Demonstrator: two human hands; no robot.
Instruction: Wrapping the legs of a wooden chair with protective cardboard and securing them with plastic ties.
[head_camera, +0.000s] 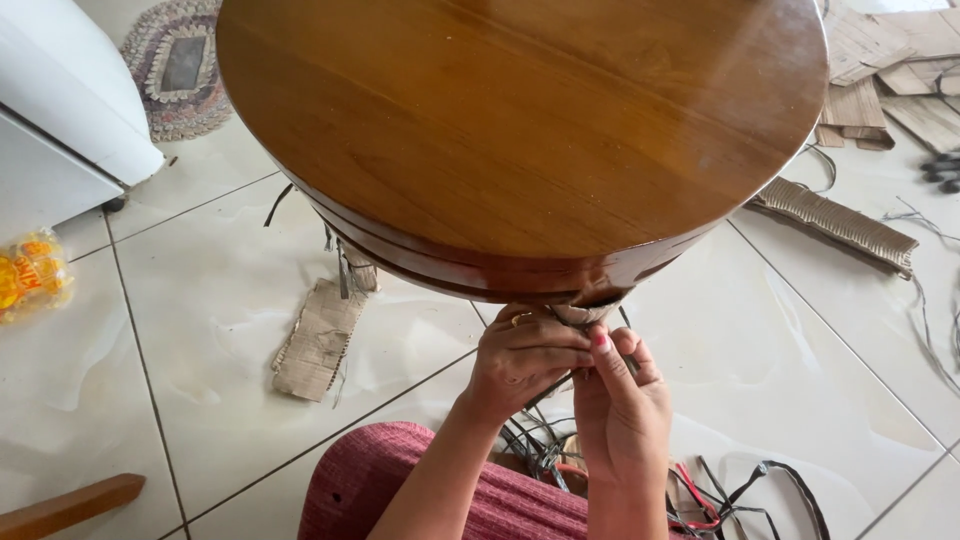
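Note:
A round, glossy brown wooden table top (520, 130) fills the upper middle of the head view. Just under its near rim, my left hand (520, 360) and my right hand (620, 405) are pressed together. Both pinch thin grey woven strips (585, 314) at the table's underside. The left hand wears a ring. Their fingertips partly hide what the strips attach to. More loose dark and red strips (720, 495) lie on the floor below my hands.
White floor tiles surround the table. Pieces of corrugated cardboard (318, 340) lie to the left and another cardboard strip (835, 222) to the right. A white appliance (60, 100), a woven mat (178, 65) and an orange packet (30, 275) are at the left.

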